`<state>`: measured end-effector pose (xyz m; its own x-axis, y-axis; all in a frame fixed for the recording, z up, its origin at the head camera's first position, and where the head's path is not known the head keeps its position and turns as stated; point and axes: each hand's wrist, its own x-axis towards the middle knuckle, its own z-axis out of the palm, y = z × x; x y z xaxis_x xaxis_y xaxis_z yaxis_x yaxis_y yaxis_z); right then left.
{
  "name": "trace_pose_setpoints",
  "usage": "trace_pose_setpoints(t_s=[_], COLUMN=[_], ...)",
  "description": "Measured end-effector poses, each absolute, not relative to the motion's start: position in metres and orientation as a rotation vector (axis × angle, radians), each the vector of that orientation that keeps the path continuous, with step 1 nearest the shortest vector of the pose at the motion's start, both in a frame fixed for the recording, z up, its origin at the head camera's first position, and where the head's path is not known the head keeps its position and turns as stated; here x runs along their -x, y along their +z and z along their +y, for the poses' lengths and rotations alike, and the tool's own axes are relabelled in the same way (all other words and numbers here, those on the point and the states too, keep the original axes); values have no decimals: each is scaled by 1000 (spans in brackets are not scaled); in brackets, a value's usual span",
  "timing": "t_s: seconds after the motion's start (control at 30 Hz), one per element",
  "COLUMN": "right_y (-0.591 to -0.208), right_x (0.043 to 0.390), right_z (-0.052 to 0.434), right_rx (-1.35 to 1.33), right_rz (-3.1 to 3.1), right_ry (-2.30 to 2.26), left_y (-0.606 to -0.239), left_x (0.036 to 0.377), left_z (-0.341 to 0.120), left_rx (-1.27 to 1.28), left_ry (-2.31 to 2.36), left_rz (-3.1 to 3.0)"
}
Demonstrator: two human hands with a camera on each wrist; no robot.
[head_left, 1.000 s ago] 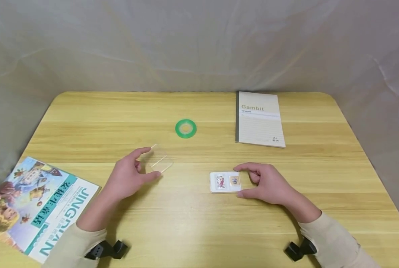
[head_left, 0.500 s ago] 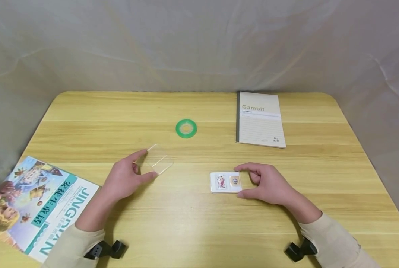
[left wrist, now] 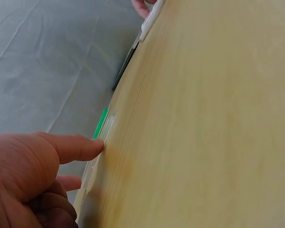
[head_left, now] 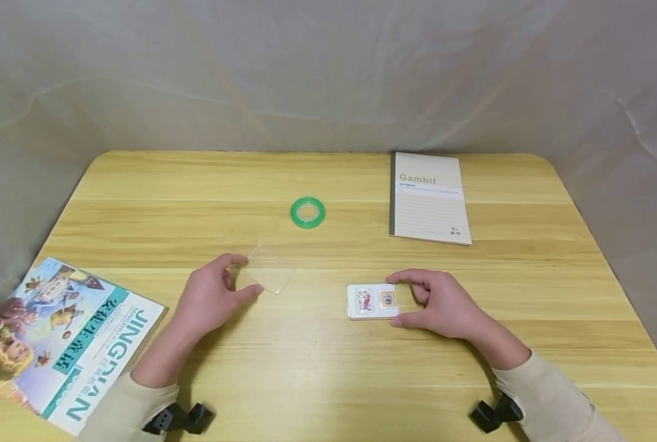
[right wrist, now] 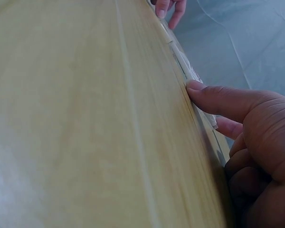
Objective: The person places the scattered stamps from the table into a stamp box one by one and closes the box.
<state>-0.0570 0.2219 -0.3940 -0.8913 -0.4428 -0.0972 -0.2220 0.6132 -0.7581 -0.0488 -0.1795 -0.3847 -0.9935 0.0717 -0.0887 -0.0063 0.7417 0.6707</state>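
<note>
Left thumb (head_left: 253, 291) and index finger (head_left: 234, 259) are pinching the clear plastic cover (head_left: 273, 270) at its left side. Compared with half a second ago: index tip is sitting nearer, finger-to-thumb gap is looking narrower, cover is poking out further right and is turned, one corner now pointing near. The bright line across it in the earlier frame is no longer showing clearly. Can't tell if it is resting on the table or lifted. Left hand (head_left: 208, 299) overall is barely shifting.

Right hand (head_left: 443, 305): thumb and index are gripping the near and far edges of the white case (head_left: 376, 302) at its right end. No visible change since the earlier frames. Case is lying to the right of the cover, well apart from it, showing a red-and-white picture (head_left: 364, 300) on the left and a tan square (head_left: 387, 299) on the right. Right wrist view is showing that thumb touching the edge.

Further out, all staying put: green tape roll (head_left: 297, 212) is lying beyond the cover, notebook (head_left: 430, 199) is lying far right, picture book (head_left: 80, 334) is lying at left, next to the left forearm. Everything is sitting on the wooden table (head_left: 322, 374); grey cloth (head_left: 322, 73) is hanging behind.
</note>
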Motion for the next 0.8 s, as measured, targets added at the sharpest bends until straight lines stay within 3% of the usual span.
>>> trace_pose_setpoints(t_s=[0.8], right_y=[-396], right_x=[56], right_z=[222], right_rx=[547], right_rz=[2579], right_ry=[-1152], left_y=[-389], left_x=[68], left_z=[-182], left_rx=[-292], left_ry=[1045], left_rz=[2686])
